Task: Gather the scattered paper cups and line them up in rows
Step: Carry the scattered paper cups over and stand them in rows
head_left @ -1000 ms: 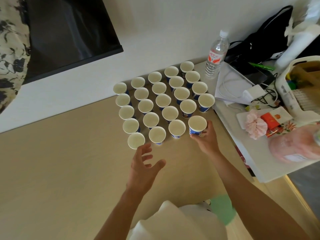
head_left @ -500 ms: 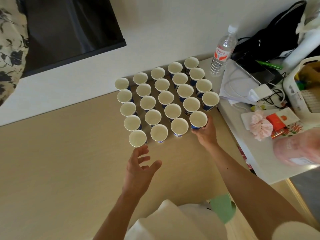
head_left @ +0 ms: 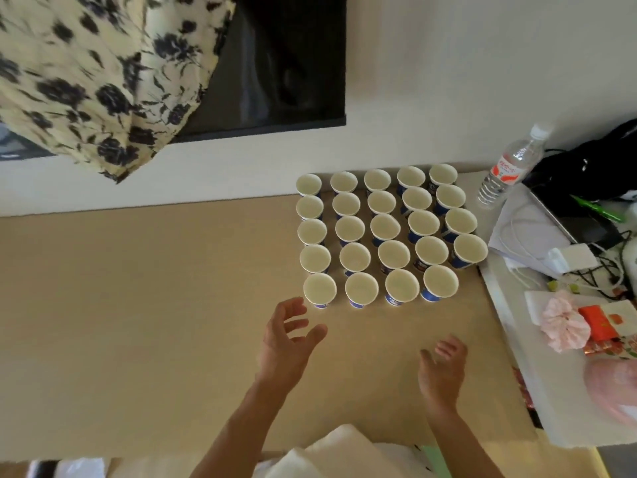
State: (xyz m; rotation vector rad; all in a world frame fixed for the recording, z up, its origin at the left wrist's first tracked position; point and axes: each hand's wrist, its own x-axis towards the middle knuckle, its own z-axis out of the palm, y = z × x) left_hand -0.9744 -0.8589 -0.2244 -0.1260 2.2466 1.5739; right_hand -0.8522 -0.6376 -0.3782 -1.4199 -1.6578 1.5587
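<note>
- Paper cups (head_left: 386, 232) upright, mouths up, packed in a grid of rows on tan floor (head_left: 138, 305), straight ahead of both hands.
- Four rows of five, nearest row only four; rims close or touching, hard to tell which.
- Blue print on cup sides, white insides.
- Left hand (head_left: 284, 346) open, fingers spread and slightly curled, holding nothing.
- Left fingertips just short of nearest left corner cup (head_left: 319, 289), not touching.
- Right hand (head_left: 443, 372) open, fingers loosely bent, holding nothing, apart from nearest row.
- Nearest right cup (head_left: 440, 282) ahead of right hand, well clear of fingers.
- Both forearms bare, coming in from bottom edge; white cloth (head_left: 331, 453) between them at bottom.
- Water bottle (head_left: 510, 167) upright, beyond and right of right hand, just past far right corner of grid.
- White low table (head_left: 510, 326) right of right hand, cluttered: white cable (head_left: 527, 243), pink scrunchie (head_left: 565, 324), red packet (head_left: 598, 320).
- Black bag (head_left: 593, 163) at far right behind bottle.
- Dark screen (head_left: 282, 63) on wall far ahead of left hand; floral fabric (head_left: 96, 74) hanging ahead and left of it.
</note>
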